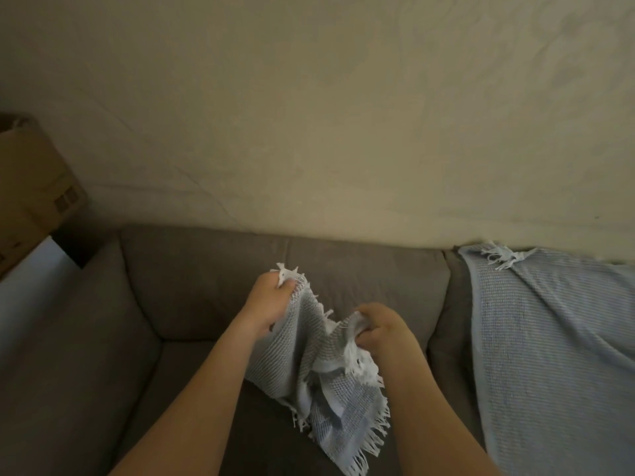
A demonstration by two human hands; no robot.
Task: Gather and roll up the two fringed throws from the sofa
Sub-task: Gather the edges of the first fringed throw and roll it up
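A pale blue woven throw (323, 383) with white fringe hangs bunched between both hands above the grey sofa (192, 297). My left hand (271, 305) grips its upper edge, fringe sticking out above the fingers. A little lower and to the right, my right hand (385, 329) pinches another part of the same edge. The loose end trails down onto the seat. A second pale blue fringed throw (549, 355) lies spread over the sofa's back and seat at the right, apart from both hands.
A cream wall (309, 115) rises behind the sofa. A cardboard box (31, 187) stands at the far left beyond the sofa's armrest (62, 321). The left seat cushion (103, 389) is bare grey fabric.
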